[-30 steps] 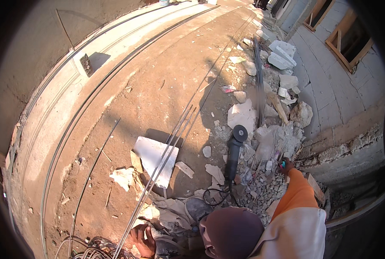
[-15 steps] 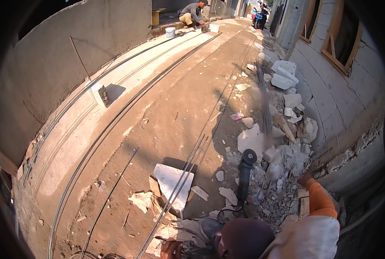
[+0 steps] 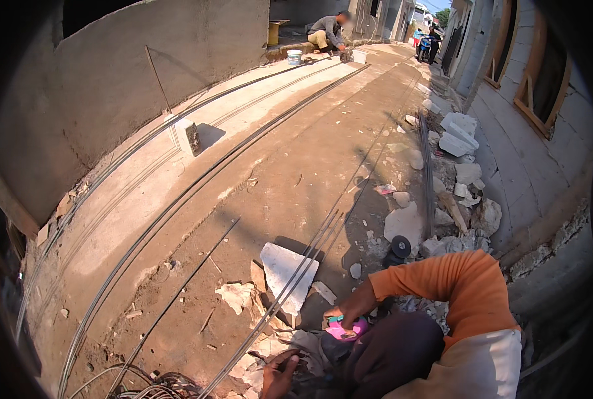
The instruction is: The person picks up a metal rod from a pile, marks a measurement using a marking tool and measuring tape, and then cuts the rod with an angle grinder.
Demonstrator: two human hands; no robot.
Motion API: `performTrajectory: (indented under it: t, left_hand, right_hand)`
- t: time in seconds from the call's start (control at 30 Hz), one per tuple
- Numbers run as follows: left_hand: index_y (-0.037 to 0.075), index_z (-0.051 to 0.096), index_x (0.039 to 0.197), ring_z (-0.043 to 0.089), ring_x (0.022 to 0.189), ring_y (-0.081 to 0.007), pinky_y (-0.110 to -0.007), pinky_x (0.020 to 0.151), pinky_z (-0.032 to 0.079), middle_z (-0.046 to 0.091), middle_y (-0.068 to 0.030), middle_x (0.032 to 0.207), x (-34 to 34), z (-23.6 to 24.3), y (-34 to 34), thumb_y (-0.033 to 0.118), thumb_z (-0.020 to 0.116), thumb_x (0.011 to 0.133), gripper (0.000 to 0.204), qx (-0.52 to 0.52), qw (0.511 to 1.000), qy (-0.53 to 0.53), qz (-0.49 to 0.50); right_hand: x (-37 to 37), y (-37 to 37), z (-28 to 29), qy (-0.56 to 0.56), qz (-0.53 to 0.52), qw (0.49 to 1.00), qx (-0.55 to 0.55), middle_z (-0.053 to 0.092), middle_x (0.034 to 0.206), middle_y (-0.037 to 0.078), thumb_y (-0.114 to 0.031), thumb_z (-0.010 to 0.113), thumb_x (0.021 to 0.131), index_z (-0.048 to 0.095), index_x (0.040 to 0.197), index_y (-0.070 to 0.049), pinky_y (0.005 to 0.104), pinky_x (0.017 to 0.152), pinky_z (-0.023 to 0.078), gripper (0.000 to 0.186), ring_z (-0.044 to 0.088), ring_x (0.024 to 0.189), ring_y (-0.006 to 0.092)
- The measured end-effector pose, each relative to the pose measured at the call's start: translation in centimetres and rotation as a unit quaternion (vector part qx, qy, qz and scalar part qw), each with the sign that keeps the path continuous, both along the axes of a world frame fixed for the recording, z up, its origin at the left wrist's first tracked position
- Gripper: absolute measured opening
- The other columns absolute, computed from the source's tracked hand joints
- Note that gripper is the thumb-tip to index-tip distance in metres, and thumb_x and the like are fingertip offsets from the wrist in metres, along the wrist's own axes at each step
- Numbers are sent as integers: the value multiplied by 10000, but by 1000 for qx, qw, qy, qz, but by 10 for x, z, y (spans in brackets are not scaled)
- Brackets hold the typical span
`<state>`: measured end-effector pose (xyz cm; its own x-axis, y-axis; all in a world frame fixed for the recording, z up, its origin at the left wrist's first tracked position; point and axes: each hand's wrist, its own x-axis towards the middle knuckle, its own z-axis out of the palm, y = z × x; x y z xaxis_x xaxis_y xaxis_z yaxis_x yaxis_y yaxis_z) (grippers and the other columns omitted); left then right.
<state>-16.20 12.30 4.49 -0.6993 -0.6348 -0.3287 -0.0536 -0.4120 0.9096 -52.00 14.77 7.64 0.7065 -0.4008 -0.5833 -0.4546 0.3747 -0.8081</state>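
My right arm, in an orange sleeve, reaches across to the left. My right hand (image 3: 356, 307) grips a small rounded pink and teal object (image 3: 345, 328) that looks like a tape measure. Close to the lower edge, my left hand (image 3: 280, 377) is partly in view, its thumb and fingers apart and nothing seen in them. Beside it run long thin steel bars (image 3: 290, 287), crossing a flat pale slab piece (image 3: 287, 271). An angle grinder (image 3: 400, 247) stands by the rubble, with its disc end showing and its body mostly hidden behind my right arm.
Broken concrete (image 3: 459, 135) lines the right wall. More long bars (image 3: 211, 158) stretch along the left, past a concrete block (image 3: 187, 135). Coiled wire (image 3: 167, 386) lies at lower left. A person (image 3: 327, 33) crouches far off near a white bucket (image 3: 294, 57). Beyond is a motorbike (image 3: 425, 46).
My right hand has swung from the rubble at right to the middle, and now holds the pink and teal object. My left hand has come further into view. The picture has shifted slightly.
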Motion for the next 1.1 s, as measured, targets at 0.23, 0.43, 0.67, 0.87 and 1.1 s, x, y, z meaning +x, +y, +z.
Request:
performTrajectory:
  t: [0.23, 0.43, 0.67, 0.87, 1.1]
  left_hand:
    - [-35, 647, 1276, 722, 968, -213, -358, 872, 611, 732, -126, 1113, 34, -23, 8, 38, 671, 1015, 272, 75, 996, 48, 25]
    - [-2, 674, 1124, 716, 840, -186, -309, 733, 594, 746, -110, 986, 68, -41, 27, -26, 698, 957, 170, 138, 985, -36, 94]
    - [17, 644, 986, 582, 769, -144, -328, 632, 521, 592, -35, 889, 56, -34, 24, 308, 576, 1083, 314, 37, 964, -66, 253]
    - [160, 454, 681, 277, 403, -38, -255, 377, 209, 325, 76, 508, 163, -21, -16, 376, 677, 1034, 470, 6, 807, -148, 571]
    - [-56, 602, 749, 408, 620, -136, -373, 548, 356, 513, -24, 643, 251, -21, -61, 509, 674, 978, 614, -49, 698, -389, 599]
  right_hand:
    - [169, -72, -17, 163, 214, 962, 40, 754, 1001, 169, -546, 745, 872, 691, 1219, -36, 417, 827, 564, 619, 697, 1002, 330]
    - [193, -54, -30, 148, 211, 956, -141, 726, 1009, 221, -670, 640, 877, 655, 1129, -20, 492, 883, 526, 697, 692, 1008, 399]
    - [133, -65, -63, 238, 241, 930, -142, 719, 1058, 247, -530, 638, 890, 655, 1167, -33, 509, 900, 527, 569, 687, 1038, 424]
    - [102, -125, 43, 237, 134, 942, -195, 721, 1033, 220, -325, 668, 884, 657, 1241, -77, 474, 871, 541, 434, 697, 1012, 399]
    - [15, -124, 23, 295, 13, 907, -301, 743, 938, 224, -224, 725, 840, 749, 1024, -14, 434, 828, 561, 281, 721, 918, 405]
